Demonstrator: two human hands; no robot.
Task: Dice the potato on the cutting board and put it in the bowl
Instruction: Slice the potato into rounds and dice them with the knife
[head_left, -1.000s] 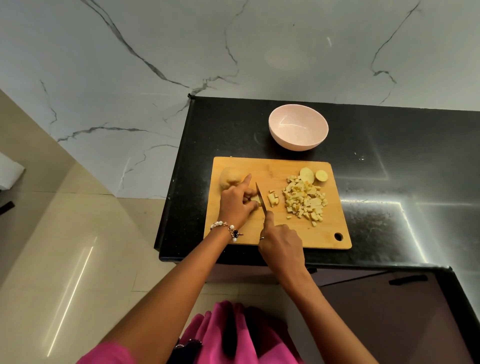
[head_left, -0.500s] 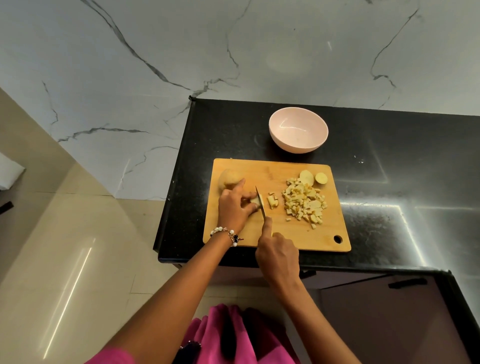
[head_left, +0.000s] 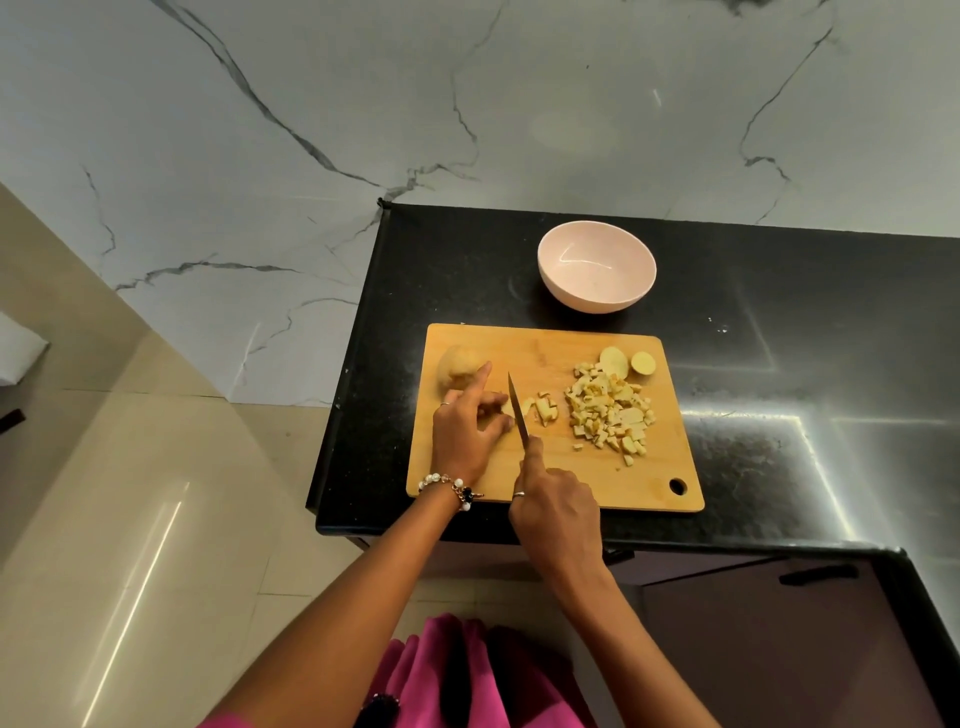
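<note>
While my left hand (head_left: 467, 434) pinches the potato strip (head_left: 506, 410) mid-board and my right hand (head_left: 556, 512) grips the knife (head_left: 518, 410), I'd keep fingertips tucked, cuts even; bowl (head_left: 597, 273) sits above the cutting board (head_left: 561, 467).

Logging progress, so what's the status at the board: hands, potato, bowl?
Right hand grips knife; left hand pins potato piece. Diced pile on cutting board. Bowl empty. Nothing in the way.

The knife (head_left: 518, 410) handle was hidden inside the right hand (head_left: 556, 514); the left hand (head_left: 465, 431) covered most of the potato piece (head_left: 505, 410) being cut.
</note>
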